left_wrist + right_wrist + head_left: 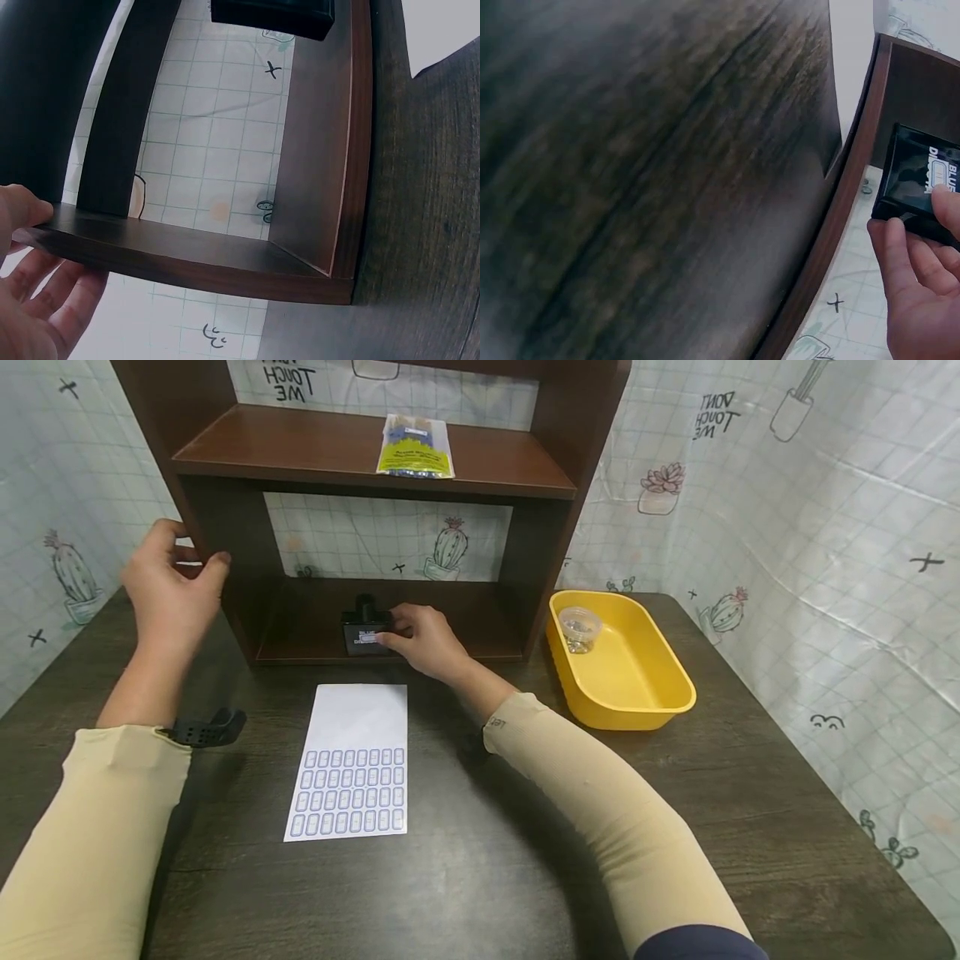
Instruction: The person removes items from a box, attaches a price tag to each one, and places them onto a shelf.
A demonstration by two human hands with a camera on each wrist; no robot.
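Observation:
On the bottom board of a dark brown shelf unit (300, 439) stands a black, box-shaped perfume bottle (360, 639) with a round black cap. My right hand (427, 642) holds its right side, thumb on the front face and fingers around the side. White lettering and a small blue-outlined sticker (939, 172) show on the bottle's front beside the thumb in the right wrist view. My left hand (174, 585) grips the unit's left side panel (195, 264), thumb on one face and fingers on the other.
A white sheet of blue-outlined stickers (352, 718) lies on the dark table before the shelf. To the right stands a yellow tray (637, 668) with a small clear cup (580, 625) inside. A yellow-green packet (415, 447) rests on the upper board.

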